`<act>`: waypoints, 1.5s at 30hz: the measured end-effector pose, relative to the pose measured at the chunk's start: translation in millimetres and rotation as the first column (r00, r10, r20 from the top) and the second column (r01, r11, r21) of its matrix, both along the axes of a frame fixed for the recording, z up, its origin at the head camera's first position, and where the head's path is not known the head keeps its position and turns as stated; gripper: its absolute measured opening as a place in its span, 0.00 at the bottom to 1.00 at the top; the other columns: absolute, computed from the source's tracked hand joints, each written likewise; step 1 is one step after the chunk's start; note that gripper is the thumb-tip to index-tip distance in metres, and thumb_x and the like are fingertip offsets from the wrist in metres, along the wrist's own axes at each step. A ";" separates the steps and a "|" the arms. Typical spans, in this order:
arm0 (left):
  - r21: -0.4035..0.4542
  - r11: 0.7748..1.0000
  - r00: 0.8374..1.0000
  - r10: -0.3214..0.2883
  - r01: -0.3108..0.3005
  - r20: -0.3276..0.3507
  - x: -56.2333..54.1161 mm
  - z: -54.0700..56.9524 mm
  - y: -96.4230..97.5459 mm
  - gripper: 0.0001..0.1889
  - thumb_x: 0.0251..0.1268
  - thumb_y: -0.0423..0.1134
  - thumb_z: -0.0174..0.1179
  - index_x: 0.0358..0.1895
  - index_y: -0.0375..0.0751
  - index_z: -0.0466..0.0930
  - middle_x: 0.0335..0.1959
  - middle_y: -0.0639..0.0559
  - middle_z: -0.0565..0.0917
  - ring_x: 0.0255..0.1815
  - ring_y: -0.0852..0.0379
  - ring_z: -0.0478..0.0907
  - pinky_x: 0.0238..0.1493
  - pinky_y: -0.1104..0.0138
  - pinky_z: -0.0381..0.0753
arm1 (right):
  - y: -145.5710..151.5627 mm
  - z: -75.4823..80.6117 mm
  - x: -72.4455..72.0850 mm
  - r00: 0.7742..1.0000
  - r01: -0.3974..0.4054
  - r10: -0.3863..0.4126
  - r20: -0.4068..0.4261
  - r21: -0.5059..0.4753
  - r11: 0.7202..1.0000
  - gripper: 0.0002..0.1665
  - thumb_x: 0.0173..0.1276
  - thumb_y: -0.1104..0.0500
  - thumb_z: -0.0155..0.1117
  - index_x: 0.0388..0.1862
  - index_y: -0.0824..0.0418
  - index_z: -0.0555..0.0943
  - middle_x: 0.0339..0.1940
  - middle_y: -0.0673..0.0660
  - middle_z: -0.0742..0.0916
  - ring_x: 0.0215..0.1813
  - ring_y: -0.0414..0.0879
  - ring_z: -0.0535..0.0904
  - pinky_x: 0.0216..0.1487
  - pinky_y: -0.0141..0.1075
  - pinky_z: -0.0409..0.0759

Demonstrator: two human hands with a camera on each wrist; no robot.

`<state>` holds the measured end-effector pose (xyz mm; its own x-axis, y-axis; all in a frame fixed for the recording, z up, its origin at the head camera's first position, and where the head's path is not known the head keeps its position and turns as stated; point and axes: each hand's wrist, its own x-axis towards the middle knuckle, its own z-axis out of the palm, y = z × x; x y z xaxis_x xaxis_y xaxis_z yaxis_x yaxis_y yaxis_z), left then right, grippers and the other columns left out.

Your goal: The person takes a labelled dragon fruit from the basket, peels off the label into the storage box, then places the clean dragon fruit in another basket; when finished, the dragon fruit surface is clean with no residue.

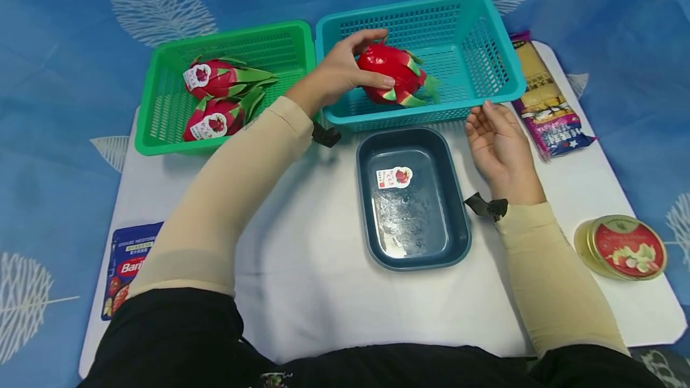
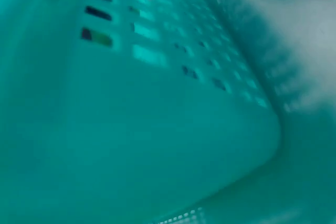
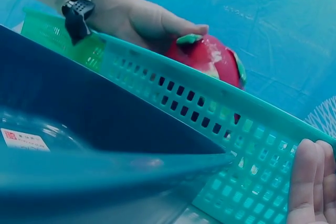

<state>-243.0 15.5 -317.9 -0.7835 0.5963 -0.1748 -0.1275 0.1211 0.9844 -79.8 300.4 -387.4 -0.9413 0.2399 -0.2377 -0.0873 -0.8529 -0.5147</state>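
In the head view, my left hand (image 1: 345, 67) holds a red dragon fruit (image 1: 389, 73) with green-tipped scales over the left part of the turquoise basket (image 1: 415, 117). Its thumb lies along the near side of the fruit, and fingers curve behind. My right hand (image 1: 501, 142) is palm up at the basket's near right corner, thumb tip at the rim. Seen from the right wrist, the fingers (image 3: 302, 182) of that hand lie fairly straight against the perforated outer wall. Turquoise basket wall fills most of the left wrist view, where neither the fruit nor the hand shows.
Two stickered dragon fruits (image 1: 215, 79) lie in a green basket (image 1: 148, 130) on the left. A dark blue tray (image 1: 415, 220) with a loose sticker stands in front. Around the table are a yellow-purple packet (image 1: 552, 100), a round tin (image 1: 628, 247) and a blue pouch (image 1: 126, 262).
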 end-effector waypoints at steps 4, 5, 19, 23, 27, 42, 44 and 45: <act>-0.046 0.999 1.000 -0.028 0.028 0.010 -0.4 -2.2 1.5 0.51 0.54 0.29 0.81 0.81 0.51 0.63 0.72 0.53 0.68 0.69 0.54 0.68 0.55 0.57 0.86 | -1.7 0.4 -1.8 1.000 0.004 -0.004 0.000 0.009 1.000 0.06 0.76 0.71 0.64 0.43 0.70 0.74 0.41 0.66 0.84 0.42 0.53 0.83 0.43 0.38 0.86; -0.057 0.998 0.999 -0.038 0.039 0.014 -0.4 -2.3 1.9 0.51 0.54 0.30 0.82 0.81 0.51 0.62 0.73 0.53 0.67 0.69 0.54 0.68 0.55 0.57 0.86 | -1.7 0.4 -1.9 1.000 0.008 -0.008 0.000 0.008 1.000 0.07 0.76 0.71 0.65 0.43 0.70 0.74 0.41 0.66 0.84 0.42 0.53 0.82 0.43 0.38 0.86; -0.632 0.763 0.940 -0.300 0.135 -0.162 -4.4 19.4 -11.5 0.58 0.57 0.42 0.82 0.84 0.44 0.50 0.81 0.50 0.60 0.77 0.55 0.60 0.60 0.63 0.82 | -5.4 1.4 -4.7 1.000 -0.007 0.006 0.007 0.034 0.999 0.08 0.76 0.70 0.65 0.45 0.70 0.74 0.43 0.65 0.84 0.44 0.52 0.82 0.44 0.37 0.86; -0.750 0.648 0.878 -0.428 0.133 -0.214 -3.0 23.2 -12.1 0.59 0.56 0.44 0.83 0.84 0.41 0.49 0.80 0.48 0.62 0.75 0.53 0.62 0.58 0.62 0.83 | -5.2 1.2 -4.3 1.000 -0.006 0.006 0.015 0.023 1.000 0.08 0.76 0.70 0.65 0.44 0.70 0.74 0.43 0.65 0.83 0.44 0.52 0.82 0.45 0.37 0.86; -0.781 0.611 0.854 -0.468 0.129 -0.225 1.4 25.1 -15.6 0.58 0.56 0.46 0.83 0.84 0.39 0.51 0.78 0.48 0.64 0.74 0.51 0.64 0.58 0.62 0.83 | -5.6 0.0 -2.5 1.000 -0.008 0.008 0.018 0.019 1.000 0.08 0.76 0.70 0.65 0.44 0.70 0.73 0.43 0.65 0.83 0.44 0.52 0.81 0.45 0.37 0.86; -0.511 0.859 0.896 -0.251 0.032 -0.366 31.6 44.6 -59.3 0.53 0.59 0.44 0.81 0.84 0.44 0.55 0.80 0.53 0.65 0.76 0.57 0.64 0.70 0.69 0.70 | -4.8 -1.4 -0.6 1.000 0.015 -0.015 -0.002 -0.071 0.997 0.07 0.76 0.73 0.64 0.43 0.71 0.74 0.41 0.68 0.84 0.44 0.57 0.84 0.50 0.42 0.88; -0.462 0.887 0.891 -0.212 0.003 -0.402 40.4 50.1 -70.2 0.52 0.60 0.43 0.80 0.83 0.44 0.57 0.80 0.53 0.65 0.76 0.59 0.65 0.71 0.70 0.68 | -4.8 -1.1 -0.3 1.000 0.017 -0.017 -0.007 -0.074 0.997 0.07 0.76 0.73 0.64 0.44 0.71 0.73 0.41 0.68 0.84 0.45 0.57 0.85 0.51 0.42 0.88; -0.434 0.901 0.887 -0.192 -0.010 -0.419 44.7 52.4 -76.2 0.51 0.61 0.43 0.80 0.83 0.44 0.58 0.79 0.53 0.66 0.76 0.59 0.65 0.71 0.70 0.68 | -4.8 -0.9 -0.2 1.000 0.018 -0.018 -0.010 -0.076 0.997 0.07 0.76 0.72 0.64 0.44 0.72 0.73 0.42 0.68 0.83 0.45 0.57 0.85 0.51 0.42 0.88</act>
